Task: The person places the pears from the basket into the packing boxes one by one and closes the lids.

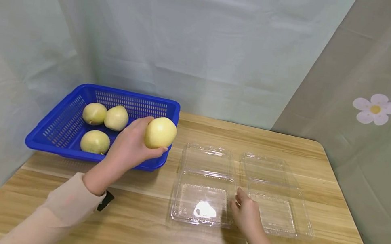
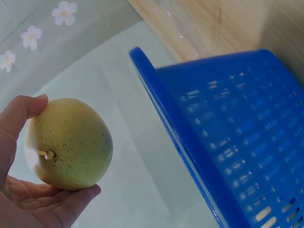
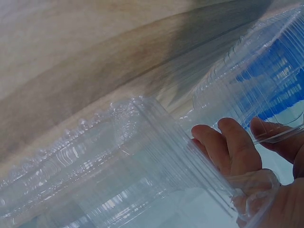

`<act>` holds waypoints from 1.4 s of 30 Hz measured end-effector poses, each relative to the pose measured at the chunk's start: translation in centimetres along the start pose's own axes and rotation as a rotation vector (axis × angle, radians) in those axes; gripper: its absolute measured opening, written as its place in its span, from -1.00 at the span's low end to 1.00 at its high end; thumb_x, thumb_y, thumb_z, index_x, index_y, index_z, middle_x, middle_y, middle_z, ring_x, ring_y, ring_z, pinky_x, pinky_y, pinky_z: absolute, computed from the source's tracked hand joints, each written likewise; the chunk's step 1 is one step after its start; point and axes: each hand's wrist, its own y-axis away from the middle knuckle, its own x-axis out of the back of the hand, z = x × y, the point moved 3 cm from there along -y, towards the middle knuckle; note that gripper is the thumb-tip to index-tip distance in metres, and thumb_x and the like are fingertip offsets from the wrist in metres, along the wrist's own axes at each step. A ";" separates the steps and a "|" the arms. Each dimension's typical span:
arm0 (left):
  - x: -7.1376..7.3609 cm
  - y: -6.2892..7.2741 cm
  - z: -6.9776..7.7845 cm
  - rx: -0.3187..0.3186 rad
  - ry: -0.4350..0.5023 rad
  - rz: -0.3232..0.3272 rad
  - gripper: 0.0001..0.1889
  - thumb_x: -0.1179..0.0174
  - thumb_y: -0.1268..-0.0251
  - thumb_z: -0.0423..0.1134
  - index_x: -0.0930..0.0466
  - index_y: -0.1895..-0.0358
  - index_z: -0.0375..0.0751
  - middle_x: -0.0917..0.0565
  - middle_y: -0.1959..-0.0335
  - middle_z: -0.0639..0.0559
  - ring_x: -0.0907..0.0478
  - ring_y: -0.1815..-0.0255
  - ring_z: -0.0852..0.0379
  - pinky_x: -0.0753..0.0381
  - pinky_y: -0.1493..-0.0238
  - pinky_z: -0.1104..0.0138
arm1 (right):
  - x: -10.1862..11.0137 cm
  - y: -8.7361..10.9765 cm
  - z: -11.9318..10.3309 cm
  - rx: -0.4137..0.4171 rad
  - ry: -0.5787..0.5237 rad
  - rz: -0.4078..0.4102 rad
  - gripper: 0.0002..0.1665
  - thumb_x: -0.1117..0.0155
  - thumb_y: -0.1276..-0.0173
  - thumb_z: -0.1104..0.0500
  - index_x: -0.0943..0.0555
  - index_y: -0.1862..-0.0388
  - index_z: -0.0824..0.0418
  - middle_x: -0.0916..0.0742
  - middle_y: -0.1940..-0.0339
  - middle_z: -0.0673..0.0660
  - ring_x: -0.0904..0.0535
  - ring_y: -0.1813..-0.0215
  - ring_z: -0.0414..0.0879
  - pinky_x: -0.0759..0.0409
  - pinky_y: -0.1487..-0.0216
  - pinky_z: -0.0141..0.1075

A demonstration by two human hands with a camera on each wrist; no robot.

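My left hand (image 1: 133, 141) grips a pale yellow pear (image 1: 160, 133) above the right side of a blue plastic basket (image 1: 99, 158). In the left wrist view, thumb and fingers wrap the pear (image 2: 71, 142), whose short stem and dark specks show. Three more pears lie in the basket, one of them a pear (image 1: 95, 142) near its front wall. My right hand (image 1: 248, 214) is low between two clear plastic clamshell boxes, its fingers loosely bent at the right rim of the left box (image 1: 201, 220). The right box (image 1: 277, 231) is beside that hand; both lids are folded back.
The boxes and basket stand on a wooden table (image 1: 152, 234). Pale curtains (image 1: 207, 58) hang behind and at the left; a grey-brown curtain with flowers (image 1: 374, 108) borders the right. A small black object (image 1: 105, 201) shows by the left sleeve.
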 end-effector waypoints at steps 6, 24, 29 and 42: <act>-0.4 0.8 1.1 -0.033 -0.004 0.014 -0.19 -0.47 0.15 -0.12 -0.36 -0.20 -0.47 -0.51 -0.12 -0.36 -0.49 -0.10 -0.27 -0.53 -0.01 -0.11 | 0.0 0.0 0.0 -0.001 -0.002 0.000 -0.51 -0.22 -0.16 0.48 -0.41 -0.06 0.72 -0.56 0.00 0.61 -0.63 0.08 0.36 -0.67 0.17 -0.16; -1.9 2.5 2.6 -0.074 0.016 0.029 -0.17 -0.51 0.21 -0.07 -0.40 -0.16 -0.46 -0.56 -0.07 -0.34 -0.54 -0.05 -0.25 -0.58 0.02 -0.07 | 0.0 0.1 -0.1 -0.002 0.000 -0.002 -0.52 -0.20 -0.19 0.47 -0.41 -0.06 0.74 -0.55 -0.01 0.61 -0.63 0.07 0.35 -0.66 0.16 -0.16; -2.8 2.9 2.7 -0.064 0.030 0.007 -0.15 -0.52 0.23 -0.04 -0.40 -0.17 -0.45 -0.56 -0.08 -0.33 -0.55 -0.05 -0.25 -0.59 0.02 -0.06 | 0.1 0.1 0.0 0.007 0.009 0.016 -0.54 -0.21 -0.18 0.47 -0.43 -0.04 0.73 -0.57 0.00 0.60 -0.64 0.08 0.34 -0.67 0.16 -0.16; -4.8 3.8 2.7 -0.058 0.058 -0.001 -0.18 -0.53 0.26 -0.05 -0.44 -0.14 -0.41 -0.59 -0.03 -0.29 -0.58 0.00 -0.22 -0.60 0.04 -0.04 | 0.1 0.2 -0.1 0.008 0.024 0.021 -0.52 -0.23 -0.18 0.46 -0.43 -0.05 0.71 -0.58 0.01 0.58 -0.65 0.08 0.32 -0.67 0.17 -0.16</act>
